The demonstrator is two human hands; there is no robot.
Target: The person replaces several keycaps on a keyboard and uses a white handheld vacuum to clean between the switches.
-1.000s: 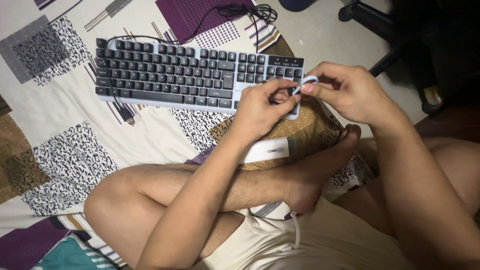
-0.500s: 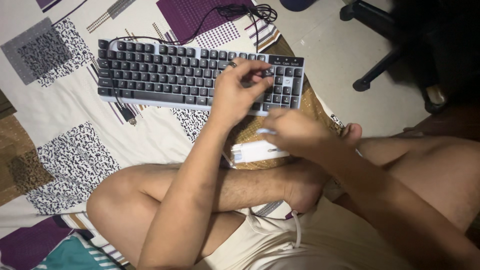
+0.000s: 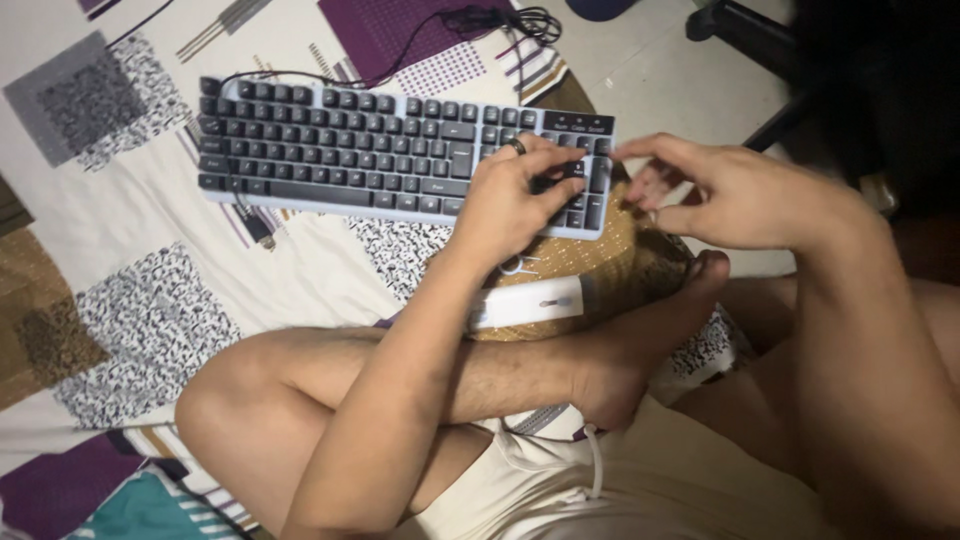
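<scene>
Keyboard under left hand; right hand just beside.

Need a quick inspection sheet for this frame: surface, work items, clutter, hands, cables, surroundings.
Surface: patchwork bedsheet, purple, grey and white patterns.
Work items: dark keyboard lying flat on the sheet; ring-shaped tool on the left hand's finger, over the keys.
Clutter: white oblong device on a brown round pad.
Hands: left hand on the right-end keys; right hand hovers beside the keyboard's right edge, fingers pinched.
Cables: black cable coiled behind the keyboard.
Surroundings: office chair base on pale floor.
</scene>
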